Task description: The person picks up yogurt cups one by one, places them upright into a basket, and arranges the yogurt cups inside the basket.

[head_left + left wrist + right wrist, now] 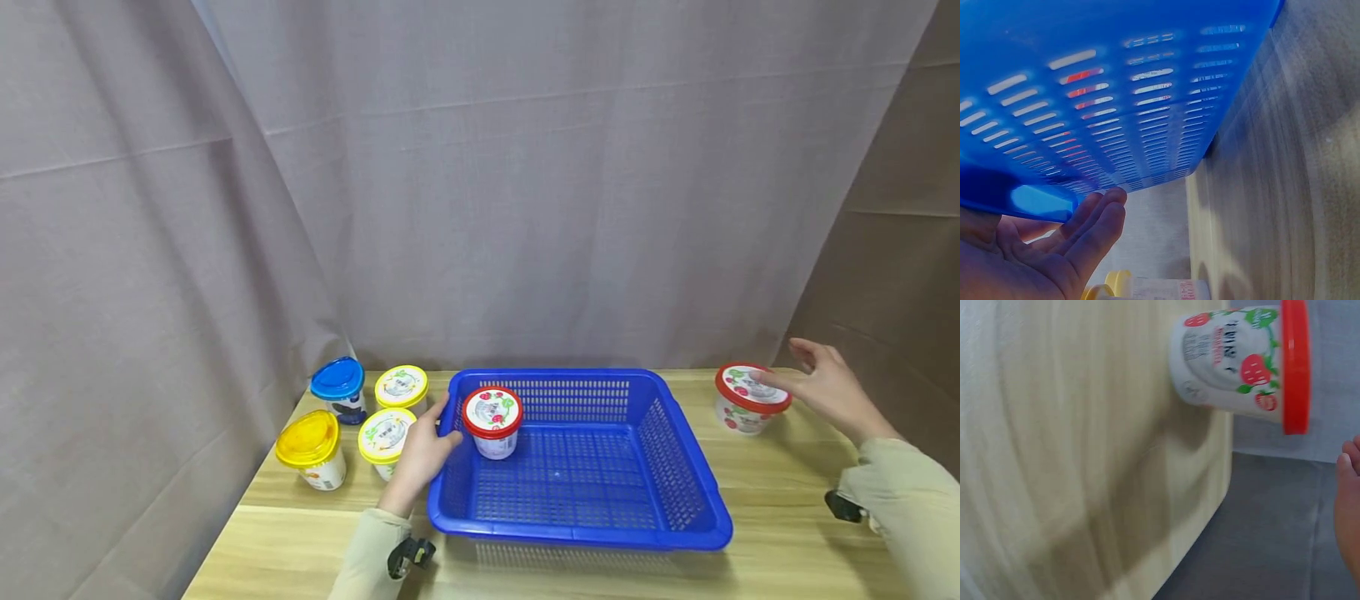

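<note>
My left hand (pixel 422 450) holds the left rim of the blue plastic basket (pixel 577 533), thumb over the rim and fingers along the outside. From below, the left wrist view shows those fingers (pixel 1094 234) by the slotted wall. Inside the basket, near that side, stands a tub with a red lid (pixel 492 412) and strawberry pictures. At the right, my right hand (pixel 828 392) hovers with spread fingers beside another red-lidded strawberry tub (pixel 752 398), its thumb overlapping the lid in the head view. That tub (pixel 1235 362) stands upright on the table.
Left of the basket stand two tubs with yellow-rimmed white lids, one at the back (pixel 401 386) and one in front (pixel 386 435). Beside them are a blue-lidded tub (pixel 339 387) and a yellow-lidded tub (pixel 310 442). A grey curtain (pixel 525 208) hangs behind the wooden table (pixel 277 542).
</note>
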`<state>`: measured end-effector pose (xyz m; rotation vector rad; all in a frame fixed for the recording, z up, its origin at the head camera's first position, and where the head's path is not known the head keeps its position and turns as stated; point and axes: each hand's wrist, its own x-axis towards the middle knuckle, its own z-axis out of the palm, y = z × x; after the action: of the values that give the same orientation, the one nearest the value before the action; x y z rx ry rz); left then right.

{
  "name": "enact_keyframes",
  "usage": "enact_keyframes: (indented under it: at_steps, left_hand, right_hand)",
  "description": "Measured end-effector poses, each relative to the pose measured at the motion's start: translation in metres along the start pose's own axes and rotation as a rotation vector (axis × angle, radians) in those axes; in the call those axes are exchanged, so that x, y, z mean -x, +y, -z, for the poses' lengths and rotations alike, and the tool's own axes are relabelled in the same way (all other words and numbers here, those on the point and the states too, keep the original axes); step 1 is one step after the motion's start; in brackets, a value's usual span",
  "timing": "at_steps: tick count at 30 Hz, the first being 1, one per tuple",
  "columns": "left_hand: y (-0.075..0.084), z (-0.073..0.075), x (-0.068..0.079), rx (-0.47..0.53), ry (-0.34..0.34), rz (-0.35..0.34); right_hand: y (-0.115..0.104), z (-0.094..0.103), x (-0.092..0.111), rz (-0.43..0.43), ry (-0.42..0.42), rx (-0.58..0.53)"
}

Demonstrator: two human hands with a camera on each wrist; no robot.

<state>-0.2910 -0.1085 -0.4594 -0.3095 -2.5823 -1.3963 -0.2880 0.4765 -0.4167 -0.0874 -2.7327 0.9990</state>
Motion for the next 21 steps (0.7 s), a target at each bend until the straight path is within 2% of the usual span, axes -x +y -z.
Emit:
enact_keyframes:
  at_steps: [13,21]
  left_hand:
    - [0.002,0.001,0.001,0.008,-0.014,0.007]
    - [0.001,0.001,0.001,0.023,-0.011,0.011]
  right_hand:
    - [0.029,-0.022,0.011,0.026,-0.016,0.039]
    - [0.033,-0.035,0.011,0.052,0.005,-0.022]
